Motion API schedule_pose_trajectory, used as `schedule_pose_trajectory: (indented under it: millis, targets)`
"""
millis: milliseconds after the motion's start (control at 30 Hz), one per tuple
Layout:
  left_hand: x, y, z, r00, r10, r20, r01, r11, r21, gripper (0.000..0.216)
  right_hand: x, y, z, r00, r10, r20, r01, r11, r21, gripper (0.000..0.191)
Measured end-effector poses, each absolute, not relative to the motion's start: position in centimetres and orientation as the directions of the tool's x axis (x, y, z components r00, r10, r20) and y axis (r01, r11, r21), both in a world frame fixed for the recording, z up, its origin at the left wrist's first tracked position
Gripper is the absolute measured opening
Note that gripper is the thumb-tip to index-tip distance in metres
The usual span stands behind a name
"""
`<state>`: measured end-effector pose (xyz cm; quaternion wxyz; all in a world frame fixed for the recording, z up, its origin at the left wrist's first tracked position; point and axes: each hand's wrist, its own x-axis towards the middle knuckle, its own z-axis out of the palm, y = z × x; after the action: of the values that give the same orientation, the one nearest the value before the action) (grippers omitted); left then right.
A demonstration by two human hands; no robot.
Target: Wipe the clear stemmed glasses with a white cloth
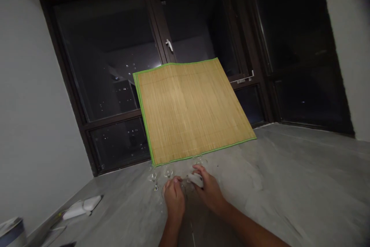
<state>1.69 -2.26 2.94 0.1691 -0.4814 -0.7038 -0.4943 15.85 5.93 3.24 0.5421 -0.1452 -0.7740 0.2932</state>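
A home, judging by the window, mat and stemmed glasses.

You're showing a bare left hand and a bare right hand here! Your left forearm and right forearm are appearing bare too, slim, narrowing toward the wrists.

I'm seeing a white object, elongated, slanting in the grip of the right hand, one end pointing toward the left hand; its details are blurring too much to name it.
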Motion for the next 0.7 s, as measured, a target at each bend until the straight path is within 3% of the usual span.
schedule_pose_trajectory:
  millis: [200, 433, 600, 700]
  targets:
    - [2.6, -2.2, 3.4, -0.462, 0.576, 0.675, 0.881, 0.212, 0.422, 0.045, 15.8, 5.1, 3.6, -0.476, 0.619, 0.625, -0.203, 0.614, -0.763, 0.047]
    - [2.0, -2.4, 3.1, -0.354, 0.673, 0.649, 0.932, 0.198, 0.303, 0.050, 16.2, 4.1, 3.3, -0.681, 0.518, 0.518, -0.230, 0.520, -0.823, 0.059]
    - [1.7, -2.2, 2.6, -0.375, 0.667, 0.644, 0.918, 0.174, 0.356, 0.050, 16.7, 3.9, 3.5, -0.734, 0.407, 0.544, -0.247, 0.586, -0.772, 0.084]
    - [1.5, -1.9, 2.3, -0.425, 0.659, 0.621, 0.880, 0.138, 0.455, 0.050, 16.7, 4.1, 3.5, -0.701, 0.395, 0.594, -0.274, 0.620, -0.735, 0.084]
